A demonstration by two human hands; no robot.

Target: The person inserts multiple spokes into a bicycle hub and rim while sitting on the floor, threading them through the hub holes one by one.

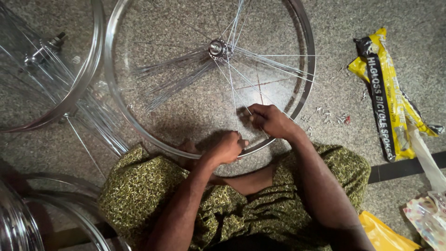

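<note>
On the speckled floor, in front of the seated person, lies a bare bicycle rim, flat, with its hub near the middle. Most loose spokes fan out from the hub toward 8 and 9 o'clock, and a few thin ones run toward 3 o'clock. Several more spokes go down toward 6 o'clock, and one of these spokes has its long axis almost straight from the hub to the near edge of the rim.

Both hands are at this near edge. The left hand sits at about 6 o'clock from the hub, its fingers closed on the lower end of that spoke, just where it meets the rim. The right hand is at 5 o'clock, a little closer to the hub, with fingers pinched together on something small; what it is, I cannot tell.

Small nipples lie scattered at 4 o'clock outside the rim, nearer to the right hand. A yellow spoke packet lies farther away at 3 o'clock.
</note>
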